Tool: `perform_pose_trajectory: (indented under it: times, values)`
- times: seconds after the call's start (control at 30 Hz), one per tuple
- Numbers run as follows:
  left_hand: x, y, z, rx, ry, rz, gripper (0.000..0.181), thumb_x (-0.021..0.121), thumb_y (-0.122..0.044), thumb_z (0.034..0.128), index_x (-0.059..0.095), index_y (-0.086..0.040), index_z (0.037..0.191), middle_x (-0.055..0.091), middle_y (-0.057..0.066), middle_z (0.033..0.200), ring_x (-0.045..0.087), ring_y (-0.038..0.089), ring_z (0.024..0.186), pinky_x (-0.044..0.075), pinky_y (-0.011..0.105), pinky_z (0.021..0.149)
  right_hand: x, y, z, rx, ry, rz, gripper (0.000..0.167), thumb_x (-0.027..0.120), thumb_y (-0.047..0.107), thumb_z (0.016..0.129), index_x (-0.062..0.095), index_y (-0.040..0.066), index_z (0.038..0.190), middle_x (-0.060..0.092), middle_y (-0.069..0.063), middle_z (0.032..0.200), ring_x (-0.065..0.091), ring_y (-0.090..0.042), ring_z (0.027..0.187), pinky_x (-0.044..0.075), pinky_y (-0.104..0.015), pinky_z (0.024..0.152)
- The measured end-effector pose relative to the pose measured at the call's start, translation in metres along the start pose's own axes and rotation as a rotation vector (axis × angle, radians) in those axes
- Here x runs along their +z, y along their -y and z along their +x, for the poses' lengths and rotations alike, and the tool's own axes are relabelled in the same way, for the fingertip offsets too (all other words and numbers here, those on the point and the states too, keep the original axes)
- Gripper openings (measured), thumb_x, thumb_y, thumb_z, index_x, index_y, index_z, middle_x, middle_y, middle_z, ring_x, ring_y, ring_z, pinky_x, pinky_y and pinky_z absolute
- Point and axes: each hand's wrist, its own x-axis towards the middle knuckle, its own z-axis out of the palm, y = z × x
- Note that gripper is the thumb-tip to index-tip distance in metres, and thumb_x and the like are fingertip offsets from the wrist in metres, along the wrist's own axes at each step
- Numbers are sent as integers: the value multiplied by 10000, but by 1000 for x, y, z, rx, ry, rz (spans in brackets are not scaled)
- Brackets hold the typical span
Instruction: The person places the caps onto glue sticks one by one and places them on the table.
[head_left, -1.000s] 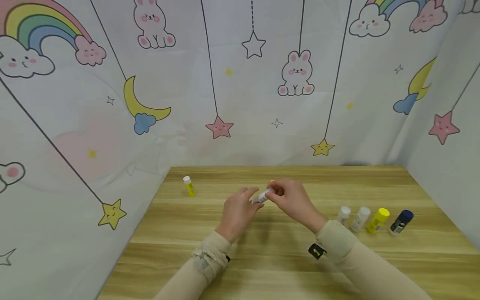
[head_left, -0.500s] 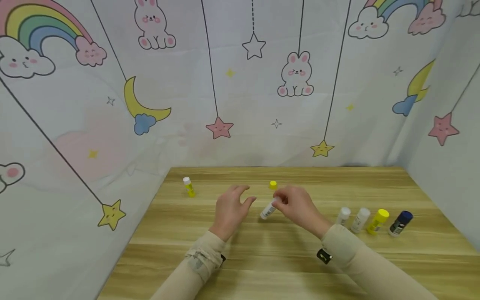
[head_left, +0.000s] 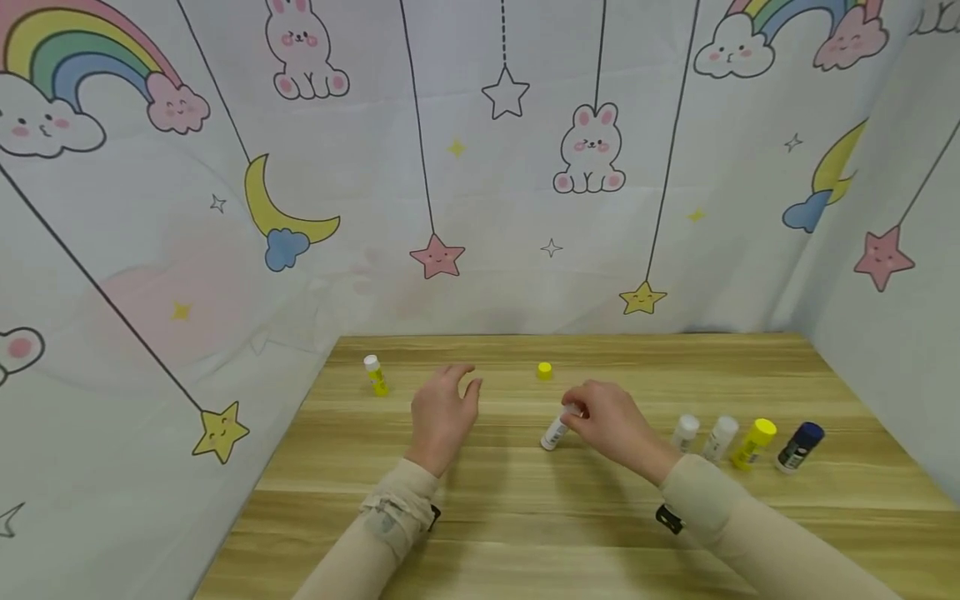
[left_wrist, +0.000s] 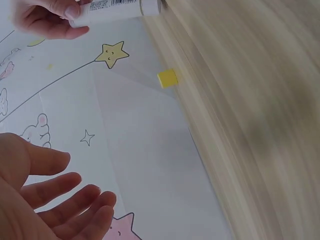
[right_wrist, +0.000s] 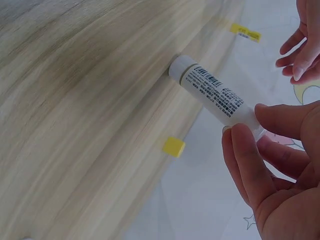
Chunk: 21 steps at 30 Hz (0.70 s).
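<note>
My right hand (head_left: 611, 421) pinches a white glue stick (right_wrist: 210, 90) near its upper end, between thumb and fingers. The tube leans, its lower end at or just above the tabletop; I cannot tell if it touches. Dark printed text and a barcode show on its side in the right wrist view. To the left, my left hand (head_left: 442, 417) hovers over the table with loosely bent fingers and nothing in its grasp. A small yellow cap (head_left: 544, 372) lies on the table beyond and between both hands.
At the far left stands a yellow glue stick with a white top (head_left: 377, 377). On the right are a row of two white glue sticks (head_left: 720, 439), a yellow one (head_left: 754, 443) and a dark blue one (head_left: 800, 447). A patterned cloth (head_left: 495, 192) hangs behind the wooden table (head_left: 487, 542).
The left hand has let go of the white glue stick and drawn away leftward. Holding the stick, the right hand has moved right and lower, and the yellow cap has come into full sight.
</note>
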Motion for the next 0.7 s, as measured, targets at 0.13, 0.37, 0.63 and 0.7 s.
perform_pose_trajectory:
  times: [0.13, 0.37, 0.63, 0.7]
  values:
    - [-1, 10, 3, -31, -37, 8, 198, 777, -158, 898, 754, -65, 1071, 729, 102, 1043, 637, 206, 559, 493, 337, 475, -5, -7, -6, -20, -2, -34, 137, 805, 164, 872, 769, 86, 978, 588, 75, 783, 496, -94, 674, 448, -284, 594]
    - [-6, 22, 11, -90, -102, 5, 177, 788, -94, 872, 758, -65, 1044, 703, 108, 1026, 681, 307, 837, 552, 445, 655, -16, -14, -15, -29, 7, -87, 110, 803, 157, 871, 767, 91, 951, 567, 78, 755, 477, -86, 648, 433, -276, 579]
    - [-13, 48, 22, -120, -166, 2, 170, 783, -44, 857, 751, -19, 1023, 683, 160, 1025, 620, 362, 968, 474, 536, 937, -31, -18, -21, -52, 48, -135, 121, 791, 130, 878, 766, 70, 980, 619, 41, 812, 528, -82, 685, 479, -291, 615]
    - [-13, 59, 25, -136, -183, 26, 174, 785, -39, 850, 748, -14, 1019, 684, 169, 1021, 613, 379, 985, 377, 589, 1045, -35, -20, -23, -51, 66, -151, 137, 791, 123, 878, 763, 61, 996, 631, 27, 835, 553, -84, 711, 500, -300, 636]
